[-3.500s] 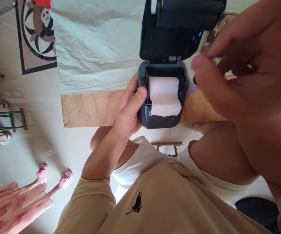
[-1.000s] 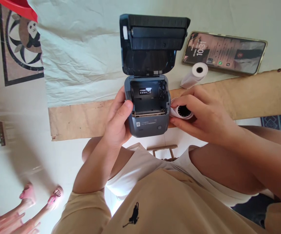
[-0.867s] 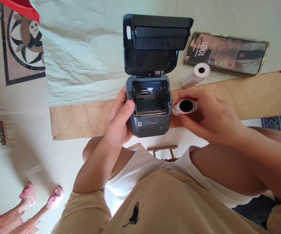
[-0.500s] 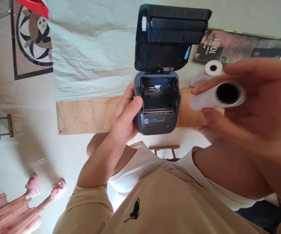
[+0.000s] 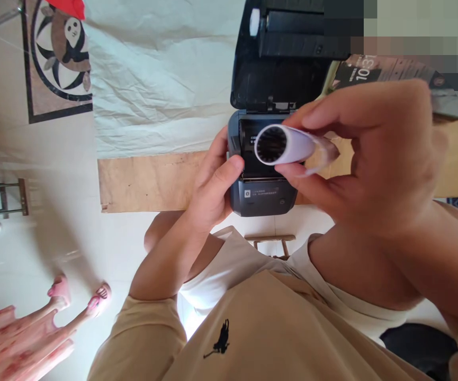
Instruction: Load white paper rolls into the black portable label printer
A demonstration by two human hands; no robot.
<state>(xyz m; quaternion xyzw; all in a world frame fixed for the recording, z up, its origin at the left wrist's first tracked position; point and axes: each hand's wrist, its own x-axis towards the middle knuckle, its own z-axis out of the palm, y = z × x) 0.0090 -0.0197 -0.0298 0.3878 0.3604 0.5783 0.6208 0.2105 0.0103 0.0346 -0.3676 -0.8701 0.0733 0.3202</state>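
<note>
My left hand [image 5: 216, 185] grips the left side of a dark portable printer [image 5: 266, 198], its lid [image 5: 280, 82] hinged up and its compartment exposed. Between the thumb and fingers of my right hand [image 5: 371, 153] is a white paper roll [image 5: 298, 145] with a dark, ridged hollow core facing the left. The roll is over the right part of the compartment and hides much of it; whether they touch I cannot tell. A translucent strip, blurred, hangs by the roll's right end.
A phone [image 5: 383, 71] lies beyond my right hand, partly pixelated. A pale cloth [image 5: 153, 79] covers the wooden table [image 5: 149, 185]. A person's feet in pink sandals [image 5: 99, 299] are at the lower left, and a small stool [image 5: 22, 197] stands at the left.
My right hand has moved left with the roll, from beside the printer to over its compartment, and the roll's open core now faces left. The second roll is no longer visible. The view has shifted slightly.
</note>
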